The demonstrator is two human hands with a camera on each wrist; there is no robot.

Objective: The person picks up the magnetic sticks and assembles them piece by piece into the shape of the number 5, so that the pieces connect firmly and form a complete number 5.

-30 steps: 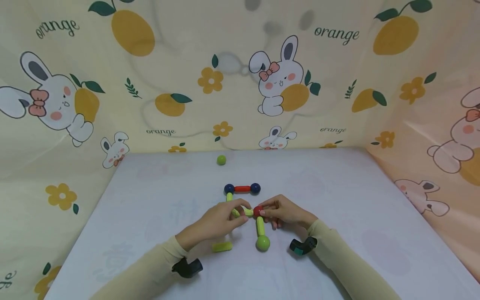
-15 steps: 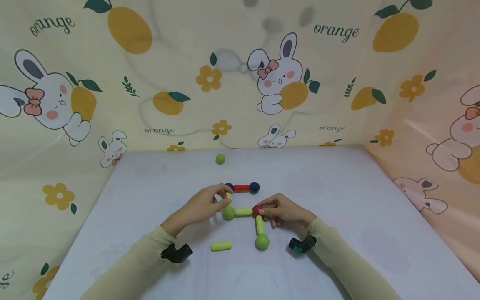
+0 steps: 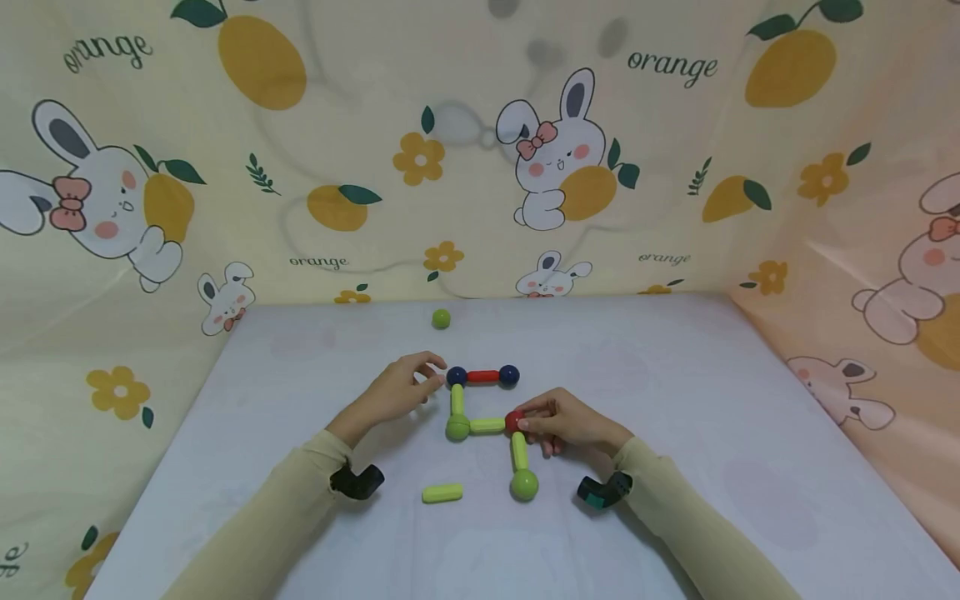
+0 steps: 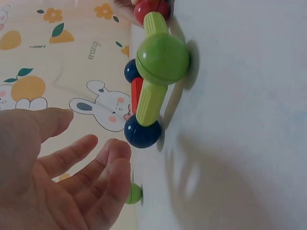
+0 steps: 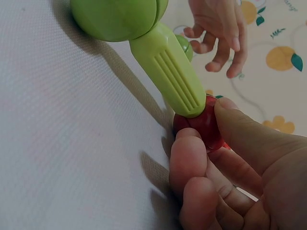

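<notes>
A zigzag of magnetic balls and rods lies on the table. Its red ball (image 3: 514, 421) is pinched between thumb and fingers of my right hand (image 3: 567, 419). From that ball one yellow-green rod (image 3: 520, 452) leads to a near green ball (image 3: 524, 484), and another rod (image 3: 488, 425) runs left to a second green ball (image 3: 457, 428). An upright rod (image 3: 457, 401) joins this to a blue ball (image 3: 457, 377), then a red rod (image 3: 483, 377) and another blue ball (image 3: 509, 376). Beside the left blue ball, my left hand (image 3: 396, 388) holds nothing, its fingers loosely bent.
A loose yellow-green rod (image 3: 442, 492) lies in front of the zigzag. Near the back edge sits a loose green ball (image 3: 441, 318). A printed cloth with rabbits and oranges (image 3: 480, 167) hangs behind and at both sides of the white table (image 3: 637, 342).
My left hand has come away from the middle of the zigzag, moving left and back past the upright rod to beside the blue ball. My right hand has stayed on the red ball.
</notes>
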